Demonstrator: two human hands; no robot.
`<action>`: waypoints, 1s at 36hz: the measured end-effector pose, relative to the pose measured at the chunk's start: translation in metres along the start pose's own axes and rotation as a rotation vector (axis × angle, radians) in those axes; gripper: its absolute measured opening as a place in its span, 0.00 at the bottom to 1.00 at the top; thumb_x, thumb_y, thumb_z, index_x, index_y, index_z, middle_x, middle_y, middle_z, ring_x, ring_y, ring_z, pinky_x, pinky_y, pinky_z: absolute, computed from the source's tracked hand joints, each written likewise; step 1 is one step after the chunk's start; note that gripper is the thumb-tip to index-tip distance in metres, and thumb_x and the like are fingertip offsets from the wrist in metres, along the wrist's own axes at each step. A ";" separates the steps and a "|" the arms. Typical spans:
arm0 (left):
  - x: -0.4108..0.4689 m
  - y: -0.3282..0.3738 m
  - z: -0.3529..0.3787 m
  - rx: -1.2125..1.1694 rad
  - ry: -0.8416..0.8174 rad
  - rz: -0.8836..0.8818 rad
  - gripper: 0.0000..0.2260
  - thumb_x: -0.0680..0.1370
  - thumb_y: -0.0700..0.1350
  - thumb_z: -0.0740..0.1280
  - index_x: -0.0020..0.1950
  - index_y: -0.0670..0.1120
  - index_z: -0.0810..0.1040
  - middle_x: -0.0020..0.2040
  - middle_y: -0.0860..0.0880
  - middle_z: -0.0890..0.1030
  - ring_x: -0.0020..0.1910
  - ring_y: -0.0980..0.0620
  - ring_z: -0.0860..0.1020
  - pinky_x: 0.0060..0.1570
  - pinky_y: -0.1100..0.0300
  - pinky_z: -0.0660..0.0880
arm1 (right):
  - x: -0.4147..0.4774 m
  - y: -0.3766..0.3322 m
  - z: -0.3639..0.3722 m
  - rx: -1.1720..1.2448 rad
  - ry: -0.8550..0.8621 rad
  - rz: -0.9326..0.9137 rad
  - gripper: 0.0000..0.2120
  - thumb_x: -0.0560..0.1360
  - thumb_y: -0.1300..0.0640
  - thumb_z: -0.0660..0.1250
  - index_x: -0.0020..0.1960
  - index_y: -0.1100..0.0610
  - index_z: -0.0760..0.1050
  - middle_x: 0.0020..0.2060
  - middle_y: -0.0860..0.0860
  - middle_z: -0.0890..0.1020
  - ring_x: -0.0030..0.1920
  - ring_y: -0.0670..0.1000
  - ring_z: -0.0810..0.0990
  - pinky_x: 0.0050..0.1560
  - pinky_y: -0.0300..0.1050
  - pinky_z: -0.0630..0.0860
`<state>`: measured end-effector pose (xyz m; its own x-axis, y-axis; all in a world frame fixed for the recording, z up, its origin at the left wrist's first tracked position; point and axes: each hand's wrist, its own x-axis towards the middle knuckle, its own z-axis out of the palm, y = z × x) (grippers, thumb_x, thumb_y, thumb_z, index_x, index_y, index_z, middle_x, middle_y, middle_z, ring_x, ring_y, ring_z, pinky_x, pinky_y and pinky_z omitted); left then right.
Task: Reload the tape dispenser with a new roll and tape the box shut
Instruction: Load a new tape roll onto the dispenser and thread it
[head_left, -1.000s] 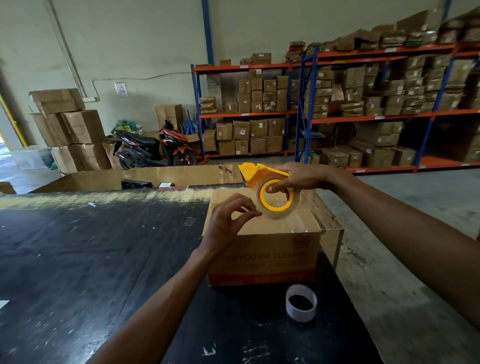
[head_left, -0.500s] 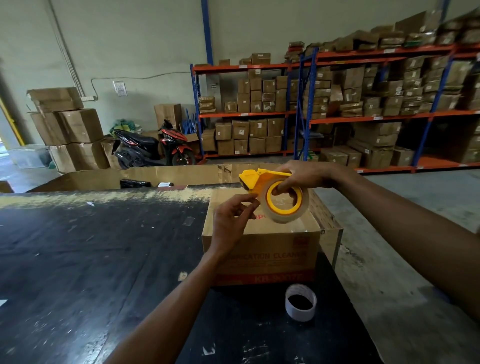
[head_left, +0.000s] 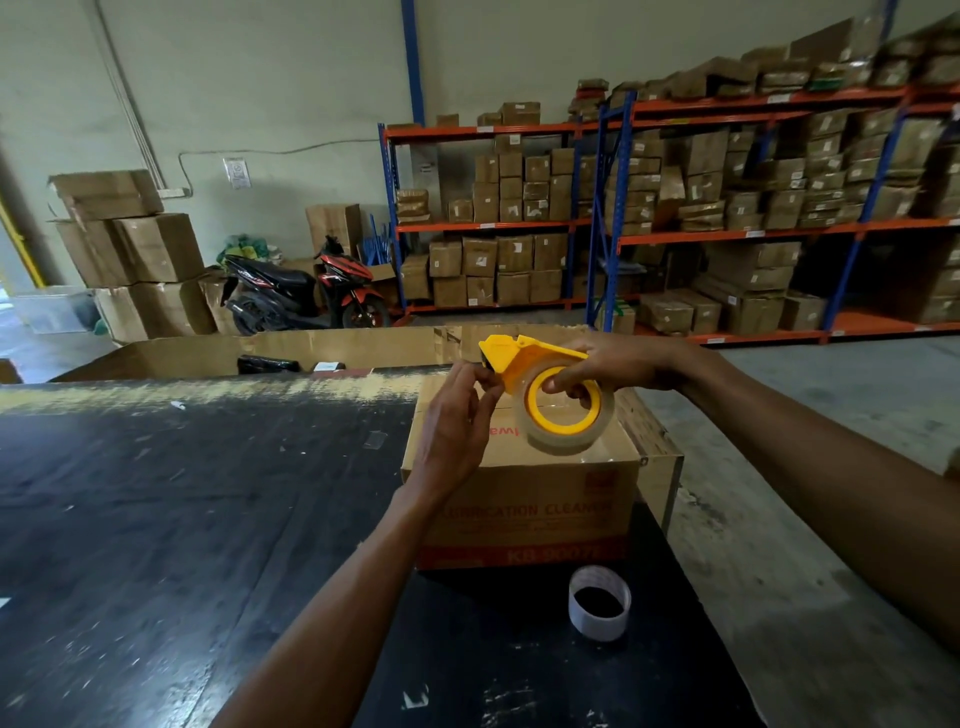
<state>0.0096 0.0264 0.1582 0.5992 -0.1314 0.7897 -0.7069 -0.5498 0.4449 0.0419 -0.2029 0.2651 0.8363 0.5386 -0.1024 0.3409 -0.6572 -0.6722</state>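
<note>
Right now your right hand (head_left: 621, 366) is closed around the yellow tape dispenser (head_left: 524, 361), holding it in the air above the cardboard box (head_left: 535, 499), with a finger hooked through the open centre of the clear tape roll (head_left: 567, 415) that sits on the dispenser's yellow hub. Your left hand (head_left: 457, 423) has its fingertips pinched together at the front end of the dispenser, just below its nose; whether they have hold of the loose tape end is too fine to tell, as the tape is clear. Roll and dispenser hang over the far half of the box top, apart from it as far as can be seen. Beneath them, the box stands on the black table (head_left: 182, 519) near its right edge, its flaps down, and its top looks glossy, though you cannot tell whether a strip is already laid there. Red lettering marks its near face. Just in front of the box, an empty white tape core (head_left: 598, 603) stands on end on the table, apart from both hands. Behind the table are shelves (head_left: 727, 228) full of cartons and a parked scooter (head_left: 301, 291).
</note>
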 end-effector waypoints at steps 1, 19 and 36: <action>0.000 0.003 0.001 -0.037 -0.011 -0.011 0.02 0.83 0.39 0.66 0.56 0.42 0.75 0.52 0.48 0.79 0.32 0.56 0.72 0.34 0.62 0.71 | 0.000 0.000 -0.002 -0.010 0.010 -0.008 0.07 0.79 0.51 0.71 0.54 0.54 0.79 0.44 0.56 0.82 0.43 0.53 0.81 0.48 0.49 0.78; -0.010 0.012 0.006 -0.190 0.057 -0.023 0.07 0.80 0.39 0.72 0.57 0.40 0.84 0.51 0.46 0.83 0.31 0.51 0.84 0.27 0.53 0.83 | -0.003 -0.005 -0.008 -0.063 0.038 -0.016 0.03 0.78 0.55 0.71 0.51 0.54 0.80 0.45 0.58 0.80 0.42 0.53 0.79 0.44 0.48 0.76; 0.016 0.003 -0.018 -0.186 0.142 -0.007 0.01 0.83 0.36 0.65 0.52 0.39 0.76 0.46 0.46 0.81 0.42 0.54 0.83 0.37 0.60 0.81 | -0.021 -0.005 -0.018 -0.066 0.059 -0.025 0.10 0.77 0.51 0.72 0.53 0.56 0.81 0.41 0.55 0.82 0.41 0.54 0.81 0.46 0.52 0.77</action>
<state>0.0105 0.0377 0.1793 0.5543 -0.0033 0.8323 -0.7683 -0.3866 0.5101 0.0306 -0.2202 0.2840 0.8503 0.5247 -0.0416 0.3881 -0.6785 -0.6238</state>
